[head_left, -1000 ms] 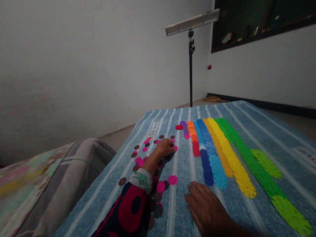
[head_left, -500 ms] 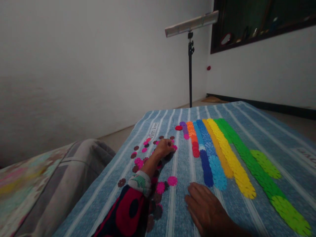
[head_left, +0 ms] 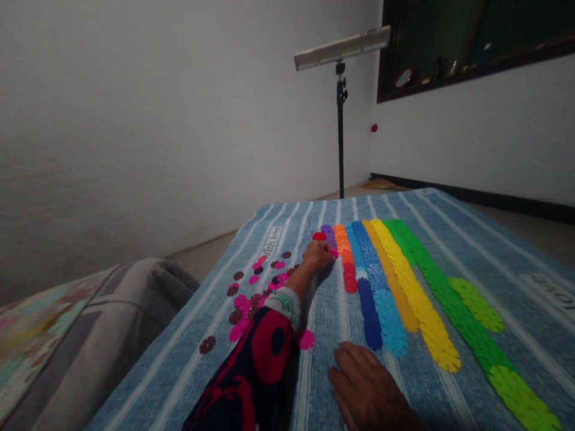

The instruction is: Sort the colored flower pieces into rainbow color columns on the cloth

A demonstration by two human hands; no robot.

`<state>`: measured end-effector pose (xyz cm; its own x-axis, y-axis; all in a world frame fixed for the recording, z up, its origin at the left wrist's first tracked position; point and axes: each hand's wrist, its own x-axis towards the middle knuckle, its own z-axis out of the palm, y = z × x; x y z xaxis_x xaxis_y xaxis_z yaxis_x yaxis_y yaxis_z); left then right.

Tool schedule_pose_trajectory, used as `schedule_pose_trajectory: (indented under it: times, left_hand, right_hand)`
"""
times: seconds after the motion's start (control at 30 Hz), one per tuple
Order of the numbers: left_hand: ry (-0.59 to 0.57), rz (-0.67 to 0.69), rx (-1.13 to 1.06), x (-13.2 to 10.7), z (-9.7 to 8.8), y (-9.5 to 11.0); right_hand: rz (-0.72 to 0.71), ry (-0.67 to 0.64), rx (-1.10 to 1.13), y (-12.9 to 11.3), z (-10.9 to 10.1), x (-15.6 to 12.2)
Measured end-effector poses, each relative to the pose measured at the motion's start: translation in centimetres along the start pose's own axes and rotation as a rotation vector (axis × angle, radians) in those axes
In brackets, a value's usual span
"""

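Note:
My left hand (head_left: pixel 318 256) reaches over the striped cloth with its fingertips pinched on a pink notched plastic disc (head_left: pixel 333 254). That disc is at the near end of a short row of purple discs (head_left: pixel 328 233). A red disc (head_left: pixel 319 236) lies just beyond the knuckles. My right hand (head_left: pixel 366 389) rests flat on the cloth, palm down, holding nothing. Near its fingers are the dark blue discs (head_left: pixel 371 320) and light blue discs (head_left: pixel 390 323). A single pink disc (head_left: pixel 306 340) lies beside my left sleeve.
Overlapping rows of orange discs (head_left: pixel 341 245), yellow discs (head_left: pixel 413 293) and green discs (head_left: pixel 453 311) run along the cloth (head_left: pixel 179 383). Loose brown and pink discs (head_left: pixel 242 305) are scattered at left. Behind the table stands a lamp on a black stand (head_left: pixel 340 137). Grey fabric (head_left: pixel 139 311) is at far left.
My left hand has moved right and slightly away, from the loose discs to the end of the purple row. My right hand stays on the cloth. The view has shifted slightly.

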<state>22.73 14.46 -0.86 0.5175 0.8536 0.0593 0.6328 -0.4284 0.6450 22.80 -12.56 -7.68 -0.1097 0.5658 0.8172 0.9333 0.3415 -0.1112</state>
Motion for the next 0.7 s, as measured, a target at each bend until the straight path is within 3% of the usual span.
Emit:
schedule_pose_trajectory:
  times: [0.17,0.33,0.7]
  left_hand:
    - [0.002,0.004,0.196,-0.1,-0.1,0.5]
    - [0.057,0.004,0.245,-1.5,-1.2,-0.1]
    - [0.172,-0.12,0.266,-3.9,-5.8,-4.9]
  right_hand:
    - [-0.05,-0.029,-0.01,0.2,-0.3,0.7]
    - [-0.062,-0.064,-0.011,0.4,-0.3,0.4]
    - [-0.051,-0.121,0.019,0.4,-0.5,0.0]
